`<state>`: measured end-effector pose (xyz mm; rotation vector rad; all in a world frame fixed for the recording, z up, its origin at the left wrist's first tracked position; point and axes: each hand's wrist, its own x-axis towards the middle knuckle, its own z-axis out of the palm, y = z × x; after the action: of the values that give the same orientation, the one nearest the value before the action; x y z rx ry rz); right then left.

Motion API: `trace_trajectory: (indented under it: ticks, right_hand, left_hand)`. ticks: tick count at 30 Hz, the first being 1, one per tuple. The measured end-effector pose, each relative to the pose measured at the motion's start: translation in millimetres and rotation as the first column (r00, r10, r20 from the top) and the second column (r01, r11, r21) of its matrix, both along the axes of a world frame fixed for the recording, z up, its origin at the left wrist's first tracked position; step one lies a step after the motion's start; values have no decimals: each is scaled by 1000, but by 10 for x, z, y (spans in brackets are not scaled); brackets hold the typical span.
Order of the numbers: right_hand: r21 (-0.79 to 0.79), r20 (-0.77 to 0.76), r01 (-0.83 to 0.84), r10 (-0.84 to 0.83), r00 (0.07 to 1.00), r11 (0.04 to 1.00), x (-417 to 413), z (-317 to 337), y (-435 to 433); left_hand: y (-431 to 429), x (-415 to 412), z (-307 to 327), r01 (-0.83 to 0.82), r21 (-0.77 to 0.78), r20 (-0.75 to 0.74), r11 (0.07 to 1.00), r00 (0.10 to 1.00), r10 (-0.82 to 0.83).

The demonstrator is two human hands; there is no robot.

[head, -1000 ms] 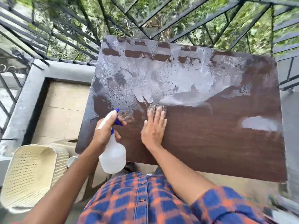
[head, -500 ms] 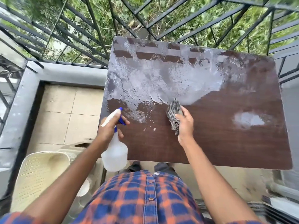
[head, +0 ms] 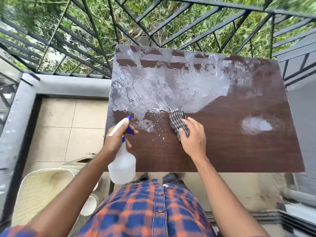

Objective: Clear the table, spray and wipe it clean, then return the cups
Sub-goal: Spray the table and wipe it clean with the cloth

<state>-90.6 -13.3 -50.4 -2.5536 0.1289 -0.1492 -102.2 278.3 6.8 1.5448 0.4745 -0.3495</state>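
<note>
A dark brown wooden table fills the middle of the view, its far half wet and shiny, with one wet patch at the right. My right hand presses a grey striped cloth onto the tabletop at the edge of the wet area. My left hand grips a translucent white spray bottle with a blue trigger, held over the table's near left corner, nozzle pointing away from me. Two white cups show below my left arm, partly hidden.
A cream plastic chair stands at the lower left beside the table. Black metal railings close off the balcony behind and to both sides. A grey ledge and tiled floor lie to the left.
My right hand first lay flat on the cloth near the table's left, then slid right with the cloth bunched. The spray bottle stayed in my left hand. The view shifted left.
</note>
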Motion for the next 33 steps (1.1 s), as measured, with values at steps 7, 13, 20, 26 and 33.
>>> trace_trajectory:
  ticks: [7,13,20,26,33]
  right_hand:
    - [-215,-341,-265,182,922,940,174,-417,-187]
    - [-259,-212,15,-71,975,966,-15,-566,503]
    - [-154,-267,-113,69,961,982,7,-514,2106]
    - [-75,-325,-314,274,905,946,190,-474,3009]
    - [64,-181,-424,428,885,903,307,-459,2882]
  left_hand:
    - [73,24,51,-39,7,-7,999,999,39]
    - [379,-15,-8,-131,31,-21,991,991,131]
    - [773,-163,21,-295,24,-80,955,952,296]
    - [1020,-304,65,-405,14,-87,914,910,405]
    - [1125,-345,23,-458,24,-90,889,884,458]
